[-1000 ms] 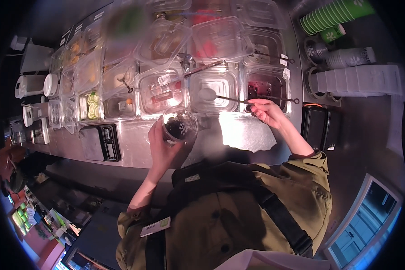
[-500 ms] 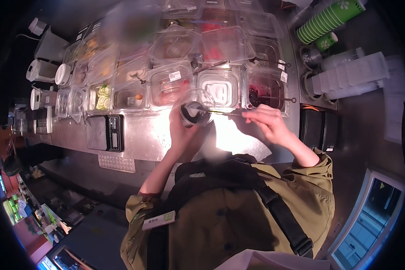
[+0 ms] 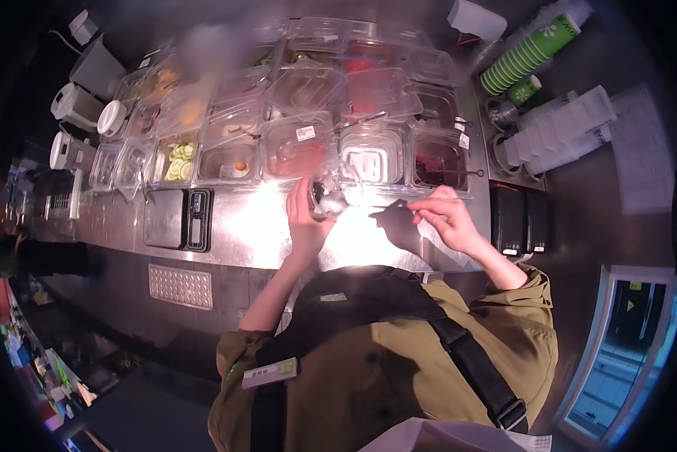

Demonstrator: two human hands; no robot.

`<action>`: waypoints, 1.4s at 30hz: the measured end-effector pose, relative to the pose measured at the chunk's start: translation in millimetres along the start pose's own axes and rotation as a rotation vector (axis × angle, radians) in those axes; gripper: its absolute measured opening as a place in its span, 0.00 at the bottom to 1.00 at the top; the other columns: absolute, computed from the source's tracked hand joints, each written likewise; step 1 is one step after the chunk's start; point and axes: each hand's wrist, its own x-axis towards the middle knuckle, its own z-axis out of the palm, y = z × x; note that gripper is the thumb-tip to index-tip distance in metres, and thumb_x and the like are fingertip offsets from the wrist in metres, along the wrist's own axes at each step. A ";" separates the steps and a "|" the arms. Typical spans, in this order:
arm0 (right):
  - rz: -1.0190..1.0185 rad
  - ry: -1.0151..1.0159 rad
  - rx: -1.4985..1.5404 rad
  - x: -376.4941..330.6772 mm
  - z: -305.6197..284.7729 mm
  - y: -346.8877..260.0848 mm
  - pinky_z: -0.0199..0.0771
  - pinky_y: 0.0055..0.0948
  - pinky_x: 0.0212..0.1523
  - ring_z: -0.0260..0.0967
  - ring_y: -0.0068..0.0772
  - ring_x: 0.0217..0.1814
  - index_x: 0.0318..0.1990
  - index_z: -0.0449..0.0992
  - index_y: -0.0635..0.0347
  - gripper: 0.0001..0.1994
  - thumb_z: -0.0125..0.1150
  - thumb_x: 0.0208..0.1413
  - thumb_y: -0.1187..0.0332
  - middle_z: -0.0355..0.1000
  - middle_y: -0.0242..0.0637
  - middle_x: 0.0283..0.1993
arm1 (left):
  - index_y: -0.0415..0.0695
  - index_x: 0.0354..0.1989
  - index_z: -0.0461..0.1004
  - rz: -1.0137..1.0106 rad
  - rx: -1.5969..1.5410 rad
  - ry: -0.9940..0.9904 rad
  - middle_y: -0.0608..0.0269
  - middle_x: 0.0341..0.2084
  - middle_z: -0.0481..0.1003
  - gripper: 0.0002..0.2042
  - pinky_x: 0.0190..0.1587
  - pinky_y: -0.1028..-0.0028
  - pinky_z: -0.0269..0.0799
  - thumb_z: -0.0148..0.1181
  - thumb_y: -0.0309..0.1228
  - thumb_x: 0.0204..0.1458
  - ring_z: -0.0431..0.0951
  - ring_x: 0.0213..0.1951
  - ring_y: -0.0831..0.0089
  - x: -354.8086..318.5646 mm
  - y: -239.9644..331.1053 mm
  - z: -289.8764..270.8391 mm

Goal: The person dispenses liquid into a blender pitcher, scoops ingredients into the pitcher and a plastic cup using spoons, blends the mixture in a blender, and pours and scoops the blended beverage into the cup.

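Observation:
My left hand [image 3: 306,218] is wrapped round the left side of a clear plastic cup [image 3: 338,192] above the counter's front. The cup leans, and dark and pale contents show through its wall. To the right, my right hand [image 3: 445,218] is closed in a pinch. It held a long-handled metal spoon half a second ago; glare and shadow now hide most of what lies between the fingers. Just beyond the hands sit a square container with a whitish bottom [image 3: 365,162] and a container of dark red food [image 3: 435,167] with a ring-ended handle in it.
Rows of lidded clear containers [image 3: 301,147] fill the counter's back. A black scale [image 3: 169,218] lies left, near sliced limes [image 3: 179,162]. Green cups [image 3: 530,53] and clear stacked cups [image 3: 564,132] stand right. The steel counter [image 3: 259,237] shines brightly under the light.
The cup has tipped and moved slightly, turning its side more into view. My right hand has drawn slightly away, and the spoon no longer shows in the cup. The whole view has shifted.

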 end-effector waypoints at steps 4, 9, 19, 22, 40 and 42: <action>0.415 0.092 0.598 -11.3 3.3 11.5 0.58 0.26 0.46 0.65 0.24 0.34 0.38 0.73 0.61 0.10 0.48 0.50 0.72 0.71 0.32 0.25 | 0.37 0.52 0.55 -0.084 -0.148 -0.035 0.50 0.45 0.63 0.39 0.50 0.64 0.58 0.67 0.25 0.25 0.63 0.47 0.55 -2.9 3.7 1.0; 0.582 0.312 0.637 -15.1 -22.0 44.2 0.60 0.22 0.44 0.65 0.22 0.34 0.38 0.72 0.66 0.10 0.46 0.49 0.73 0.70 0.33 0.25 | 0.36 0.54 0.52 -0.375 -0.354 -0.031 0.50 0.48 0.59 0.40 0.51 0.69 0.58 0.66 0.22 0.27 0.62 0.49 0.62 -11.9 -5.3 -7.2; 0.442 0.354 -0.008 78.6 -0.6 136.5 0.65 0.34 0.42 0.65 0.44 0.42 0.36 0.73 0.62 0.17 0.51 0.48 0.57 0.69 0.44 0.39 | 0.42 0.59 0.41 -0.520 -0.222 0.398 0.49 0.52 0.53 0.41 0.53 0.65 0.55 0.62 0.23 0.38 0.55 0.54 0.61 -63.8 -1.5 -83.0; 0.486 0.483 -0.445 131.1 1.6 206.5 0.66 0.37 0.41 0.66 0.46 0.40 0.34 0.73 0.61 0.19 0.55 0.44 0.53 0.70 0.44 0.35 | 0.41 0.59 0.41 -0.613 -0.144 0.514 0.49 0.52 0.53 0.41 0.53 0.66 0.57 0.62 0.22 0.38 0.55 0.54 0.61 -84.8 2.8 -99.0; 0.772 0.075 -0.586 131.6 -81.8 248.5 0.69 0.40 0.36 0.69 0.47 0.37 0.29 0.73 0.66 0.22 0.55 0.43 0.51 0.70 0.52 0.32 | 0.30 0.56 0.43 -0.673 0.363 0.869 0.48 0.48 0.59 0.40 0.49 0.66 0.64 0.65 0.30 0.38 0.64 0.47 0.63 -58.3 1.2 -113.1; 0.757 0.216 -0.684 156.2 -93.7 282.2 0.70 0.39 0.36 0.70 0.45 0.37 0.30 0.73 0.65 0.23 0.55 0.43 0.50 0.70 0.51 0.35 | 0.31 0.56 0.43 -0.636 0.266 0.908 0.49 0.49 0.58 0.39 0.49 0.66 0.64 0.64 0.28 0.40 0.64 0.47 0.64 -54.2 1.2 -109.2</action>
